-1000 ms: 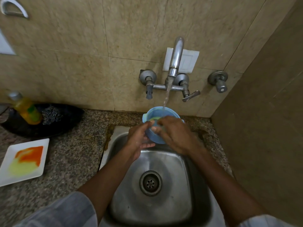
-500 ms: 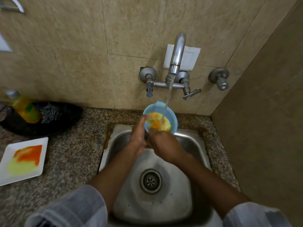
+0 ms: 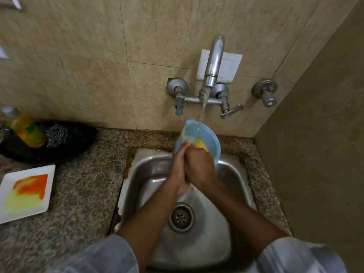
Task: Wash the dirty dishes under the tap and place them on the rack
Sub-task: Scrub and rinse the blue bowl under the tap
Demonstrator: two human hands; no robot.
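Since half-second ago, round light-blue plastic bowl [image 3: 206, 142] tilted further under steel wall tap [image 3: 213, 62] stream — left hand [image 3: 180, 164] fingers curled on rim, right hand [image 3: 199, 166] closed around bowl, above steel sink [image 3: 234, 174].

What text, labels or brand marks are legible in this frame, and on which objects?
None can be read.
yellow bottle: green label patch, too blurred to show any text.
tap and its handles: no markings visible.
white wall plate: blank.
blue bowl held by the left hand and right hand: no print visible.
white square plate: only orange and yellow smears, no writing.
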